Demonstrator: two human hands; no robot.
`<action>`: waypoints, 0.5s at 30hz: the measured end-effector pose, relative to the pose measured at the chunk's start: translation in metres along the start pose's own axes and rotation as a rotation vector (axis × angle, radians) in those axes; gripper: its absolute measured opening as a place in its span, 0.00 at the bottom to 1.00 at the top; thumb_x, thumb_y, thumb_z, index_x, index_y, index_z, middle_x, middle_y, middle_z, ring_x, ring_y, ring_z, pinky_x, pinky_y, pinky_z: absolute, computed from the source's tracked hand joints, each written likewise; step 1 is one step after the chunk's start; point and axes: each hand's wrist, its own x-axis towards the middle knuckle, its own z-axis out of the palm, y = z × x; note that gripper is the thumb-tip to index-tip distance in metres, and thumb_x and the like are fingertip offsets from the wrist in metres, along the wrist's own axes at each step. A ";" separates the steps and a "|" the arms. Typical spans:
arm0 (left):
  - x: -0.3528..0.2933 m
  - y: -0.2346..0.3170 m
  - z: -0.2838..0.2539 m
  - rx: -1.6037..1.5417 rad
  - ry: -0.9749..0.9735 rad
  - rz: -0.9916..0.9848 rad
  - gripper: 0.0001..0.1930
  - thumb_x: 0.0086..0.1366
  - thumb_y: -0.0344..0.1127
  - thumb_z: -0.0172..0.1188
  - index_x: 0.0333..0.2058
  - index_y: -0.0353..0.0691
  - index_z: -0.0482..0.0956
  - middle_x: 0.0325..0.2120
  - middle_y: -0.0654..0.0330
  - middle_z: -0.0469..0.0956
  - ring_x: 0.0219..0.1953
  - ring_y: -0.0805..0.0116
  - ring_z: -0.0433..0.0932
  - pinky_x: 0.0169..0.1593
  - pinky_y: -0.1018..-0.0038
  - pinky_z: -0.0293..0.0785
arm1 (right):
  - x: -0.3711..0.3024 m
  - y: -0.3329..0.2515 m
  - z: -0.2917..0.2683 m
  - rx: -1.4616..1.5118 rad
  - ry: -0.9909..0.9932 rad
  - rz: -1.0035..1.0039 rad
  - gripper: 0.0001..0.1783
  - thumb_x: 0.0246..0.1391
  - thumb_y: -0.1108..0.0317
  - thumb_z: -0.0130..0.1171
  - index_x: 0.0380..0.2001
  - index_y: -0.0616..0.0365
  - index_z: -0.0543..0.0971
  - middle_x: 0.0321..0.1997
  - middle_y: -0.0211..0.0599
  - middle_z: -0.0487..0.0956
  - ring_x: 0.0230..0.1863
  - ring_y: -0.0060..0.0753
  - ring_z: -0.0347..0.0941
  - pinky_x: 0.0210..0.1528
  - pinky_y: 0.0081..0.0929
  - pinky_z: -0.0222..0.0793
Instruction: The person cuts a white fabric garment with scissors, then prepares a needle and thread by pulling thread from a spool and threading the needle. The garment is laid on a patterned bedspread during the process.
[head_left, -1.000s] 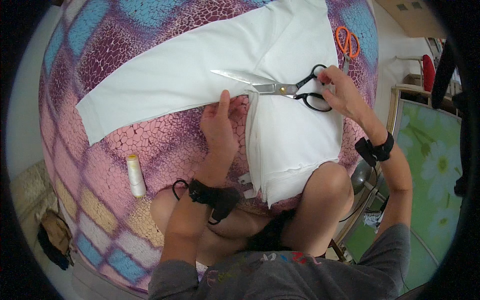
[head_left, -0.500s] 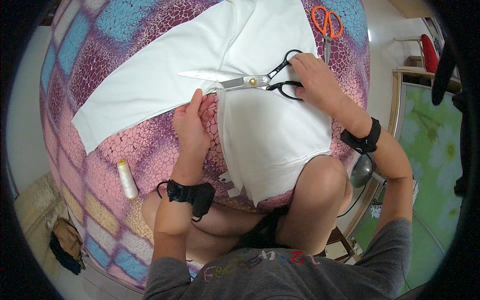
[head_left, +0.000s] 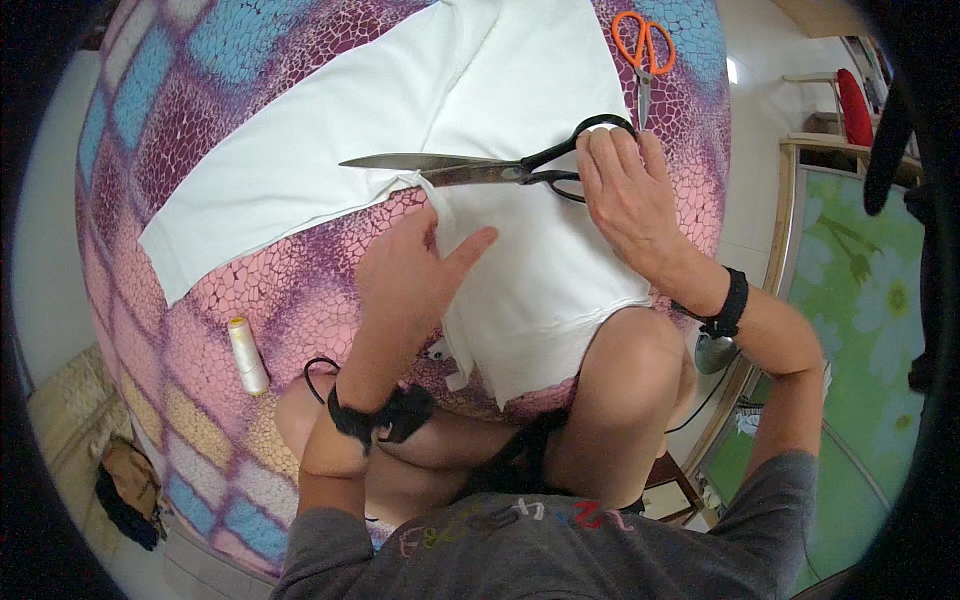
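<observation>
A white long-sleeved garment [head_left: 530,100] lies spread out, its sleeve reaching to the left. My right hand [head_left: 630,200] grips the black handles of large fabric scissors [head_left: 430,163]. Their blades point left and stand apart at the corner where sleeve and body meet; the upper blade lies over the sleeve, while the lower one is partly hidden by cloth at that corner. Just below it, my left hand [head_left: 405,265] is at the body's side edge, thumb stretched out over the white cloth and away from the fingers. Its fingertips are partly hidden.
Orange-handled scissors [head_left: 643,60] lie beyond my right hand. A spool of white thread [head_left: 247,355] lies at the left on the patterned pink, purple and blue cover [head_left: 300,280]. My bent knee [head_left: 630,360] is against the garment's lower edge. A green floral panel [head_left: 850,350] stands at the right.
My left hand has left the sleeve edge and shifted down and right, its thumb spreading out. The scissors have tilted and moved slightly left at the tip, with my right hand turned over the handles.
</observation>
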 end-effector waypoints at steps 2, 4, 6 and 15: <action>-0.005 0.013 0.002 0.093 0.481 0.319 0.11 0.53 0.32 0.63 0.36 0.39 0.76 0.30 0.56 0.74 0.26 0.64 0.75 0.32 0.71 0.72 | -0.008 -0.004 0.003 -0.012 0.003 0.019 0.16 0.44 0.69 0.50 0.37 0.65 0.74 0.38 0.39 0.69 0.42 0.36 0.63 0.44 0.32 0.58; -0.004 0.009 0.018 0.010 0.611 0.610 0.18 0.51 0.28 0.63 0.43 0.43 0.74 0.45 0.57 0.70 0.29 0.65 0.76 0.33 0.70 0.74 | -0.012 -0.008 0.003 -0.009 0.012 0.036 0.17 0.44 0.69 0.51 0.38 0.66 0.74 0.39 0.40 0.69 0.43 0.36 0.63 0.46 0.33 0.58; -0.001 0.008 0.046 0.004 0.412 0.672 0.19 0.52 0.29 0.62 0.45 0.43 0.73 0.45 0.58 0.70 0.30 0.64 0.77 0.33 0.70 0.74 | -0.016 -0.011 0.005 -0.018 0.037 0.041 0.18 0.44 0.68 0.51 0.39 0.67 0.73 0.40 0.41 0.69 0.44 0.37 0.63 0.47 0.34 0.58; 0.033 0.032 0.071 -0.085 0.335 0.695 0.11 0.56 0.31 0.58 0.39 0.42 0.74 0.35 0.57 0.74 0.32 0.59 0.76 0.33 0.71 0.73 | -0.051 -0.013 -0.022 0.336 0.199 -0.136 0.20 0.46 0.67 0.52 0.42 0.67 0.73 0.43 0.44 0.71 0.48 0.40 0.67 0.47 0.39 0.62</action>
